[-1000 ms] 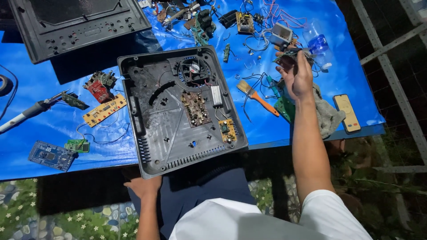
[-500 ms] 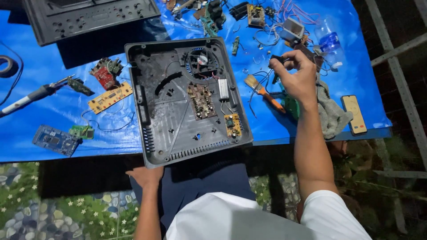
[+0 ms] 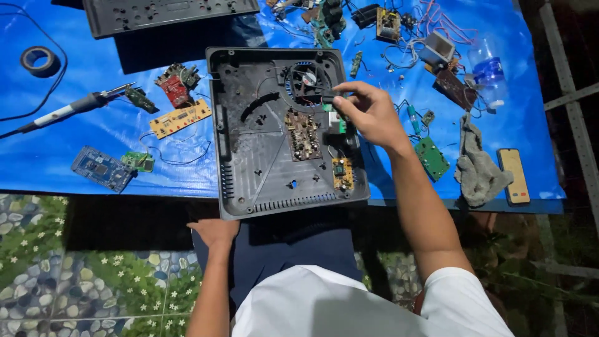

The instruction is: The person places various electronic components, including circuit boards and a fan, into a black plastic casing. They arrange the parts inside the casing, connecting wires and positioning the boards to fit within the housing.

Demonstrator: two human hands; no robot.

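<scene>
A black plastic casing (image 3: 249, 156) lies open side up on the blue sheet (image 3: 62, 150), its near edge overhanging toward me. Inside it are a round fan (image 3: 306, 81), a brown circuit board (image 3: 302, 134) and a small yellow board (image 3: 342, 171). My right hand (image 3: 371, 113) hovers over the casing's right side, beside the fan, with fingers pinched on a small dark tool (image 3: 327, 97). My left hand (image 3: 215, 232) holds the casing's near left corner from below, its fingertips hidden under the edge.
A soldering iron (image 3: 68, 109), tape roll (image 3: 38, 59), and red (image 3: 175, 87), yellow (image 3: 181, 118) and blue (image 3: 100, 168) boards lie left. On the right are a green board (image 3: 430, 158), grey rag (image 3: 477, 165), tan flat device (image 3: 515, 176) and wire clutter. A second black cover (image 3: 168, 12) lies far.
My right hand has left the parts pile at the right with the dark tool and moved left over the casing beside the fan. The left hand has stayed at the near corner.
</scene>
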